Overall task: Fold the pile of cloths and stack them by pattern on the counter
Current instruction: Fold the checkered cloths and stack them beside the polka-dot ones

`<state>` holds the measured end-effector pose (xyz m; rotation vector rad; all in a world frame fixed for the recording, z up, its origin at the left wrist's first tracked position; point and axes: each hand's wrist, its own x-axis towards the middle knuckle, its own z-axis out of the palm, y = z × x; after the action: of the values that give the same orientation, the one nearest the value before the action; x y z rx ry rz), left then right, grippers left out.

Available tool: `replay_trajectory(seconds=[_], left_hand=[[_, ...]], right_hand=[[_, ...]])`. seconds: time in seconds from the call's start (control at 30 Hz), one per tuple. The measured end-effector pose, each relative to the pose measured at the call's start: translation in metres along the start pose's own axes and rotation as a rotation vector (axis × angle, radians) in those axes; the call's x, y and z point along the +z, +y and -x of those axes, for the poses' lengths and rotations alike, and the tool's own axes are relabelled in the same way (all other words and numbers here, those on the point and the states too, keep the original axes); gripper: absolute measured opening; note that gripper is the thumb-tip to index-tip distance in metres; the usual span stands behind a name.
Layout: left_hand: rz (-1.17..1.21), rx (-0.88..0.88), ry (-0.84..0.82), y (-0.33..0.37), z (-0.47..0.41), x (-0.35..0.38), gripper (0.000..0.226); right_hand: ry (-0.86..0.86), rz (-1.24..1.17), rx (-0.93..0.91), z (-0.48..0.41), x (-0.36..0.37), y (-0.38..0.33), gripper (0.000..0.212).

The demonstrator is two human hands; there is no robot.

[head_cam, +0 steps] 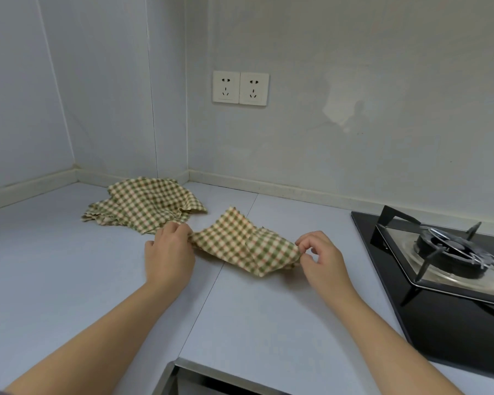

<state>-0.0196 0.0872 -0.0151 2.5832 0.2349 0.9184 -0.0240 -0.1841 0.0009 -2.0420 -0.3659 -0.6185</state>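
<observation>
A green-and-cream checked cloth (244, 243) with thin orange lines lies rumpled on the grey counter (69, 266), stretched between my hands. My left hand (170, 256) pinches its left corner. My right hand (322, 258) pinches its right corner with thumb and fingertips. Behind them, near the back corner, a loose pile of cloths (144, 205) in the same green check sits unfolded on the counter.
A black gas hob (439, 280) with a metal burner grate takes up the counter's right side. Two wall sockets (240, 87) are on the back wall. A metal edge (183, 374) shows below the counter's front lip.
</observation>
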Motion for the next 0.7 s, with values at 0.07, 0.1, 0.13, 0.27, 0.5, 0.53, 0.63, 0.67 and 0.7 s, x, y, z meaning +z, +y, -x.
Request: replay_trajectory(seconds=[0.07,0.1,0.13,0.27,0.5,0.53,0.63,0.67,0.7], left_hand=[[0.049,0.054,0.027,0.004,0.001,-0.002,0.028],[0.103,0.125,0.022,0.008,0.002,-0.003,0.03],[0.16,0.201,-0.019,0.012,0.003,-0.004,0.031],[0.208,0.356,-0.241,0.018,0.01,-0.003,0.026],[0.128,0.477,-0.026,0.014,0.006,0.001,0.068],[0.183,0.535,-0.081,0.017,0.007,-0.002,0.07],[0.23,0.706,-0.352,0.022,0.012,-0.003,0.068],[0.219,0.729,-0.401,0.022,0.012,-0.002,0.06],[0.215,0.747,-0.408,0.022,0.011,-0.001,0.05]], right_hand=[[0.011,0.005,0.067,0.0,-0.002,0.001,0.04],[0.011,-0.019,0.102,0.0,-0.002,0.001,0.038],[-0.004,-0.051,0.134,0.0,-0.003,0.0,0.036],[-0.236,-0.113,0.183,0.006,-0.004,-0.011,0.035],[-0.468,-0.015,0.109,0.014,0.001,-0.022,0.03],[-0.471,-0.049,0.122,0.014,0.002,-0.023,0.029],[-0.413,-0.129,0.177,0.015,0.003,-0.023,0.025],[-0.394,-0.09,0.152,0.015,0.002,-0.02,0.022],[-0.388,-0.005,0.103,0.014,0.002,-0.017,0.019]])
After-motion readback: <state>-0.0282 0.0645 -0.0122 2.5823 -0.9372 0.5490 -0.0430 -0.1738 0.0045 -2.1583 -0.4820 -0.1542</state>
